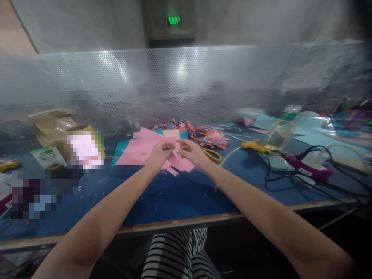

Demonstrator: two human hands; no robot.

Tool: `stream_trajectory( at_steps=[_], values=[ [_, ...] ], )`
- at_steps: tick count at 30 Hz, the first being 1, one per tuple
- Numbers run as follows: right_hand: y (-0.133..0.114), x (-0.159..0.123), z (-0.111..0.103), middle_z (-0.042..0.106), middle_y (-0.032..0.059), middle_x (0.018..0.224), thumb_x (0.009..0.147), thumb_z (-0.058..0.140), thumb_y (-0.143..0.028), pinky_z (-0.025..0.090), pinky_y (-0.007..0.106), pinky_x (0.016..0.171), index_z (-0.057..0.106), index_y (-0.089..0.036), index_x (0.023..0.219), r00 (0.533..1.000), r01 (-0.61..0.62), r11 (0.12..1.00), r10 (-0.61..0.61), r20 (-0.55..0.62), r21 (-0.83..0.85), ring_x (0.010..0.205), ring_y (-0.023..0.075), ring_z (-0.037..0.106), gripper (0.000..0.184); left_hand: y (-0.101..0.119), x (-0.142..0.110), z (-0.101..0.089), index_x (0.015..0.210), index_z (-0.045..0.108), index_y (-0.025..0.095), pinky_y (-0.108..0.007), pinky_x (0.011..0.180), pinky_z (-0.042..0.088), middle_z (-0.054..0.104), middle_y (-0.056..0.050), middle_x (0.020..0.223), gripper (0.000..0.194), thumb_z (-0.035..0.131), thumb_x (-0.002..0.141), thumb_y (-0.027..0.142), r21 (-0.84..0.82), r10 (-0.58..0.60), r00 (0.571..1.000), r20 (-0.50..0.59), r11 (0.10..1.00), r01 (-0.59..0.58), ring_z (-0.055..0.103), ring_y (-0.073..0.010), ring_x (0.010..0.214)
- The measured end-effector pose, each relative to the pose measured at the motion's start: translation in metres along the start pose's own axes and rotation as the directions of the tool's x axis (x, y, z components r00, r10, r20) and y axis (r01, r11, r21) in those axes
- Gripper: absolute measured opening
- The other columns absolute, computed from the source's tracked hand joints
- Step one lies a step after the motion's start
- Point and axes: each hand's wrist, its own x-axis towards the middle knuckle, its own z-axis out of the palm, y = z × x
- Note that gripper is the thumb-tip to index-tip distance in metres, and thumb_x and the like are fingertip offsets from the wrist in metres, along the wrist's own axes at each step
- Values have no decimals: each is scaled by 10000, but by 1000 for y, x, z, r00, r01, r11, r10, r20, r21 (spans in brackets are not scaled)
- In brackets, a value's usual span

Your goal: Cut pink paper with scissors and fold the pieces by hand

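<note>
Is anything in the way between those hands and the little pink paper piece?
Nothing visible is: the left hand and right hand both have their fingertips right at the pink paper piece. The larger pink sheets show behind it, not in between.

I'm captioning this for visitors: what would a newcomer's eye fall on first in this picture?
Probably the glowing green EXIT sign, near the top centre against the grey background. Next, the left hand and right hand meet mid-picture, pinching a small pink paper piece above pink sheets on the blue tabletop. Just behind the right hand, a colourful flower-like paper cluster stands out.
</note>
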Motion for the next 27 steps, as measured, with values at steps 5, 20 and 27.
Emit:
stream_trajectory(
  at_steps=[5, 20, 27],
  values=[
    [-2, 0, 0, 495, -18, 677, 588, 607, -307, 426, 209, 516, 527, -145, 794, 999, -36, 999, 35, -9, -29, 573, 64, 472, 274, 4, -2, 0, 661, 562, 137, -231, 635, 404, 597, -24, 658, 171, 637, 542, 234, 14, 60, 998, 17, 998, -60, 545, -110, 638],
    [1, 3, -3, 483, -39, 698, 602, 602, -283, 399, 178, 517, 526, -178, 803, 993, -94, 972, 107, -51, 215, 591, 49, 459, 239, 5, -4, 1, 710, 547, 147, -209, 551, 391, 550, 5, 632, 205, 625, 556, 257, 18, 15, 999, 47, 1000, -16, 498, -86, 579],
    [-1, 1, -2, 524, 7, 856, 663, 534, -368, 447, 237, 574, 531, -211, 945, 996, -94, 962, 93, 17, 257, 700, 98, 496, 323, -5, 0, -3, 682, 499, 155, -203, 502, 389, 529, 13, 598, 170, 600, 564, 223, 127, 65, 993, -101, 991, -52, 501, -86, 541]
  ],
)
